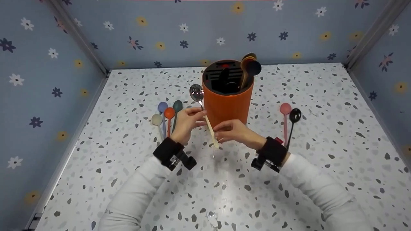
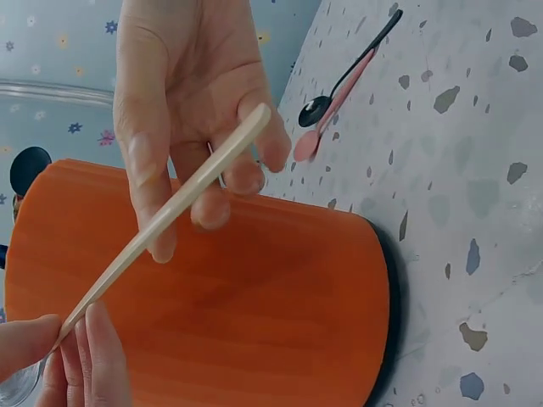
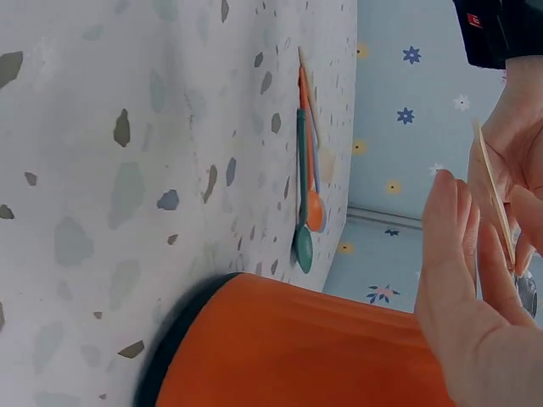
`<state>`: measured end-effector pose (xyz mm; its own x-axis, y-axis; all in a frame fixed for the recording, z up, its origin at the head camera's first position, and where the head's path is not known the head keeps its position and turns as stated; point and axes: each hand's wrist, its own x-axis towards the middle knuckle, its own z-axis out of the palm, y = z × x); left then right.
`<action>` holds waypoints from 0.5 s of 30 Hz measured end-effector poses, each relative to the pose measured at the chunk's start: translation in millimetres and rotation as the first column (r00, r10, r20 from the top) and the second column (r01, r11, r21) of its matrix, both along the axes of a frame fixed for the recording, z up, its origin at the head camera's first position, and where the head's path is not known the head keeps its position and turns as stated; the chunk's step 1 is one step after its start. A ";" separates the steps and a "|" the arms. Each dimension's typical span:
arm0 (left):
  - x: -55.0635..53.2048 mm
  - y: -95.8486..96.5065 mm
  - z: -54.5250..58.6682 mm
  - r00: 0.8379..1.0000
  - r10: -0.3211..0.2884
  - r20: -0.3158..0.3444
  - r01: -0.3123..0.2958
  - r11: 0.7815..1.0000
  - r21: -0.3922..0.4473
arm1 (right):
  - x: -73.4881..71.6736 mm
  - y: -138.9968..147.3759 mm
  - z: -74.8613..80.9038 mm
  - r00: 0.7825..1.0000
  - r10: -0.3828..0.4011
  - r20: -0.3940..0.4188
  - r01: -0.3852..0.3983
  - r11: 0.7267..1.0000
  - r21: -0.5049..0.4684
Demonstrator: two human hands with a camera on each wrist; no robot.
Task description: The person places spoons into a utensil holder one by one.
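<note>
Pinching a cream-handled spoon (image 1: 209, 126), the left hand (image 1: 188, 123) has thumb and fingers drawn together on the handle just below the steel bowl. The spoon slants above the tabletop (image 1: 196, 199), its bowl far and left, its handle end near and right. The right hand (image 1: 236, 131) is just right of the handle, fingers loosely extended; whether a fingertip touches the handle, I cannot tell.

Both hands are close to the near, left side of an upright orange holder (image 1: 228, 107), with little room between. The holder stands toward the far edge, where a flowered wall (image 1: 212, 19) rises. Dark-headed utensils (image 1: 253, 68) lean over its right rim.

To the left, four coloured spoons (image 1: 169, 113) lie grouped, the green one beside the left hand. To the right, a pink spoon (image 1: 285, 109) and a black spoon (image 1: 295, 115) lie side by side, well apart from the holder. Wide speckled surface runs between the forearms to the near side, and toward the right edge.
</note>
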<state>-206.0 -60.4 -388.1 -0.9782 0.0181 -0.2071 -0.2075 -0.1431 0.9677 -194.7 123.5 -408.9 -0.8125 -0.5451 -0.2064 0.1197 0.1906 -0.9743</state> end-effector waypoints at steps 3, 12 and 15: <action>1.4 1.8 7.8 0.999 -0.011 -0.038 0.011 1.000 0.015 | 0.2 -1.3 8.0 1.000 -0.006 -0.023 0.006 1.000 -0.003; 2.2 9.3 34.2 0.995 -0.036 -0.094 0.034 0.999 -0.023 | -1.1 1.8 28.9 0.995 -0.046 -0.086 0.048 0.999 0.021; 1.4 11.7 43.4 0.993 -0.047 -0.106 0.046 0.999 -0.009 | -2.2 3.9 35.7 0.986 -0.051 -0.159 0.058 0.998 0.038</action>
